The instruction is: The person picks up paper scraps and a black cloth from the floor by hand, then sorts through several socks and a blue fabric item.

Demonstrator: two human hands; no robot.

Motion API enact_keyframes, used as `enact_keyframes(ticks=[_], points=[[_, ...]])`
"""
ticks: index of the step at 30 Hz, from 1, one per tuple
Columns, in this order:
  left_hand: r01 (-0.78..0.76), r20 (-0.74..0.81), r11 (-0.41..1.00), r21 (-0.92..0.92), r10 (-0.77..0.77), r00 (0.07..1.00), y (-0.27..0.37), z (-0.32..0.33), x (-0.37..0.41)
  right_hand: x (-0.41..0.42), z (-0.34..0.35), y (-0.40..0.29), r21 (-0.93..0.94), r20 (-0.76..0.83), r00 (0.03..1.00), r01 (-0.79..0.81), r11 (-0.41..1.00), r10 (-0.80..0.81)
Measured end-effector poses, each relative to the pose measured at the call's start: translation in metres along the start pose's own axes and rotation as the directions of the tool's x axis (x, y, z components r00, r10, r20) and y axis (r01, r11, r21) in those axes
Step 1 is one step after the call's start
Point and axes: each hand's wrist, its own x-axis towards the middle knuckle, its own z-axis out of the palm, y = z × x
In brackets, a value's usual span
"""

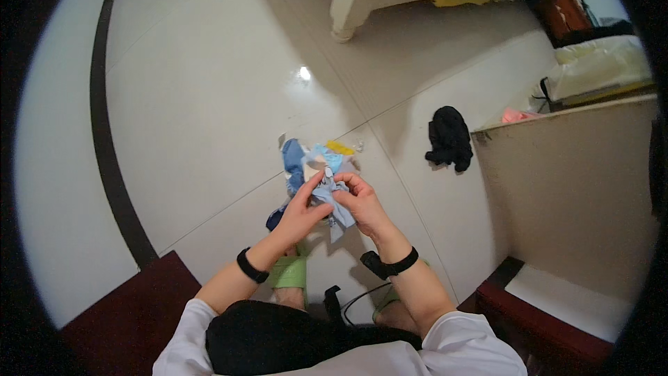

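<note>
A light blue fabric piece with a dark printed pattern (340, 215) is bunched up in front of me, its lower end hanging loose. My right hand (364, 208) pinches it between thumb and fingers. On its other side, my left hand (301, 215) has fingertips and thumb on the fabric. Just beyond my hands lies a heap of small fabric items, with a denim-blue one (293, 162), a bright light blue one (331, 156) and a yellow one (340, 147). A navy item (275, 218) shows beside my left wrist. My hands hide part of the heap.
A bunched black cloth (449, 138) lies on the tiled floor (209, 89) to the right, near a beige panel (563, 177). A cream furniture leg (347, 15) stands ahead. Below are my green slippers (288, 273) and a black cable (360, 295). Dark red wooden edges (135, 297) flank me.
</note>
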Motion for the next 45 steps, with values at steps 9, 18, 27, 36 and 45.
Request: enact_keyframes(ticks=[9,18,27,36,45], points=[[0.306,0.323,0.951,0.031,-0.3,0.898,-0.076,0.01,-0.055,0.065,-0.146,-0.038,-0.062,-0.738,0.588,0.431,0.9,-0.332],[0.134,0.521,0.884,0.448,-0.38,0.764,-0.1,-0.002,-0.096,0.13,-0.203,-0.002,-0.979,-0.202,0.753,-0.143,0.143,-0.626],[0.183,0.313,0.845,0.503,-0.375,0.872,-0.088,0.01,-0.075,0.029,-0.091,0.041,-0.843,-0.129,0.886,0.139,0.519,-0.446],[0.03,0.303,0.82,0.571,-0.245,0.921,-0.079,0.008,-0.076,0.034,-0.113,-0.035,-0.493,-0.272,0.945,0.024,0.869,-0.181],[0.108,0.288,0.856,0.506,-0.286,0.914,-0.088,0.001,-0.086,0.178,-0.238,-0.087,-0.575,-0.507,0.694,0.168,0.8,-0.511]])
